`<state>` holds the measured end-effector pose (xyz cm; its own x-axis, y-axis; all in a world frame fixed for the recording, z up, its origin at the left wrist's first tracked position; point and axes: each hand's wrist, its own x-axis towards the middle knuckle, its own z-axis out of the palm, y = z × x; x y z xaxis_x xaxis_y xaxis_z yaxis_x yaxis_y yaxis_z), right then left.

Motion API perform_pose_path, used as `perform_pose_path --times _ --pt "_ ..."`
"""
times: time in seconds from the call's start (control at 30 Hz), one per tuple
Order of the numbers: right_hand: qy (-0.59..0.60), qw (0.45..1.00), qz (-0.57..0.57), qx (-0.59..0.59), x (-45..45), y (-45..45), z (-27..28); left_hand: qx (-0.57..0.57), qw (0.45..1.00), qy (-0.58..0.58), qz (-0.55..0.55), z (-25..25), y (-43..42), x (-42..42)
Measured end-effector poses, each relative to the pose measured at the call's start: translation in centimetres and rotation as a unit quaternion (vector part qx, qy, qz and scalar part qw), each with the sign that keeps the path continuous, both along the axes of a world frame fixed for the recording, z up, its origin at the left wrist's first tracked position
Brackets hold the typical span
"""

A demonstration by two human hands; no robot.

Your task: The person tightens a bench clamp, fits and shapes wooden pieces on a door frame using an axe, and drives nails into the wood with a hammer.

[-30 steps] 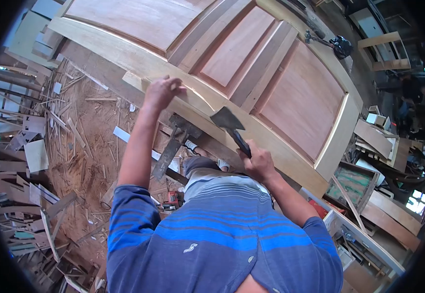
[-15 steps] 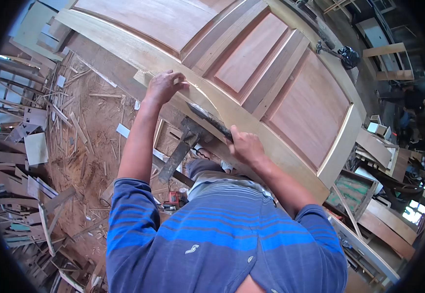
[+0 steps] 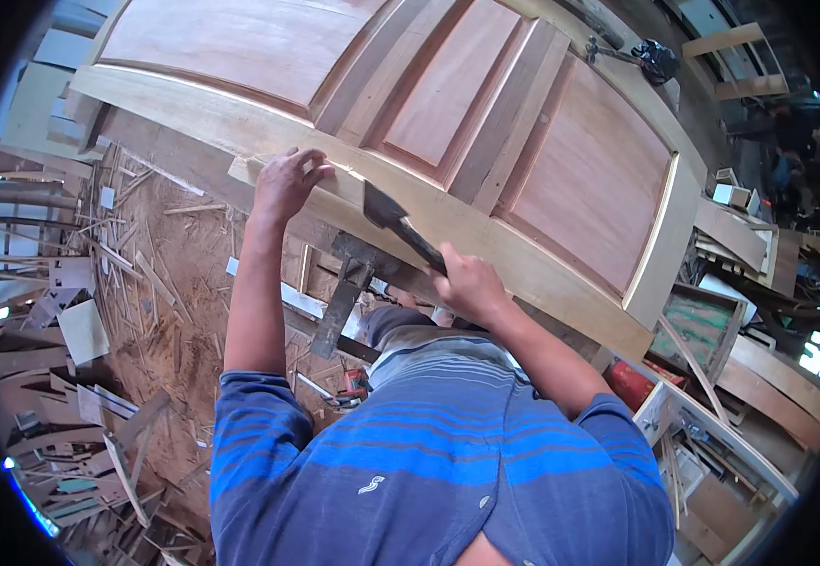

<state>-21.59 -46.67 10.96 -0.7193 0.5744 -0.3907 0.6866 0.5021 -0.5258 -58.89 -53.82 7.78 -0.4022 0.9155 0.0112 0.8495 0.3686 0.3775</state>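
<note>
- Between the two hands, the hatchet [image 3: 400,224] slants up and leftward from the right hand [image 3: 472,286], its broad dark blade nearer the left hand [image 3: 287,186]
- Around the handle, the right hand's fingers are wrapped tight
- Over the pale wooden strip [image 3: 346,191], the left hand is bent at the knuckles, fingers curled; whether they pinch the strip or only rest on it cannot be told
- Under the left hand, that strip runs along the near edge of the panelled door [image 3: 438,94], one end showing to the left of the wrist; whether the blade touches it cannot be told
- Beyond both hands, the door spreads out with its reddish panels and paler frame
- Far past the right hand, near the door's far edge, are a hammer [image 3: 608,52] and a black plastic bag [image 3: 656,62]
- Below and between the hands, a dark metal clamp [image 3: 341,307] juts toward the person
- Left of the left forearm, wood scraps [image 3: 150,278] litter the brown floor
</note>
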Motion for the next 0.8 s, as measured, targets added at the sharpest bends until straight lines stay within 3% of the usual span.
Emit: perform_pose_path --times 0.17,0.33,0.37,0.47,0.67,0.8 --pt "0.001 0.987 -0.149 -0.064 9.5 -0.8 -0.5 -0.007 1.0 -0.008 -0.001 0.3 0.9 5.8" --pt "0.108 0.946 -0.302 0.049 20.1 -0.4 -2.3 -0.074 0.996 -0.04 -0.019 2.4 3.1 16.4" --pt "0.048 0.937 -0.346 -0.014 21.8 0.1 -2.0 -0.086 0.995 -0.045 -0.024 2.5 3.5 18.6" --pt "0.085 0.933 -0.348 0.03 25.9 1.3 -3.4 -0.072 0.995 -0.048 -0.052 1.7 4.1 23.1" --pt "0.144 0.849 -0.453 -0.229 28.2 3.3 -3.9 -0.045 0.996 -0.059 -0.039 2.1 5.4 25.8" --pt "0.173 0.833 -0.441 -0.284 29.6 4.2 -4.7 0.012 0.997 -0.069 0.04 1.7 6.3 24.6"
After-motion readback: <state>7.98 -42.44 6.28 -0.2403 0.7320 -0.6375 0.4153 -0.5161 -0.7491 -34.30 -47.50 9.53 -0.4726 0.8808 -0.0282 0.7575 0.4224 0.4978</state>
